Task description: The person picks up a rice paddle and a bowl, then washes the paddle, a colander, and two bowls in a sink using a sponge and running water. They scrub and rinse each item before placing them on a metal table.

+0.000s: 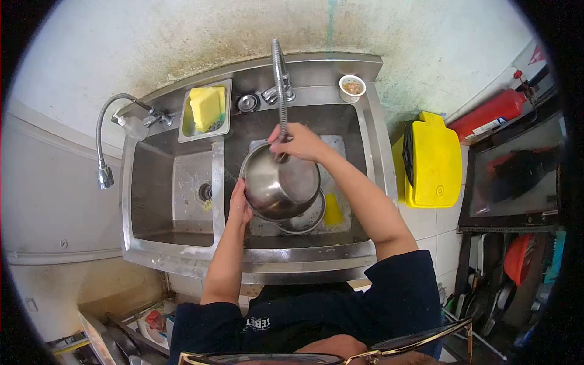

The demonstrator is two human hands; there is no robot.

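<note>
A shiny metal bowl (261,182) is tilted over the right sink basin (353,131). At its left rim my left hand (240,204) grips it, fingers mostly behind the bowl. My right hand (298,143) is closed round the lower end of the hanging spring faucet (281,91), just above the bowl. Under the bowl lies another round metal vessel (310,219), partly hidden. A yellow sponge (333,210) rests beside it on the basin floor.
Yellow sponges (205,108) sit in a metal tray (224,125) on the divider. A white cup (352,89) stands on the back ledge. Left are a second basin (185,176) and faucet (104,176); right, a yellow bin (437,164) and red extinguisher (490,114).
</note>
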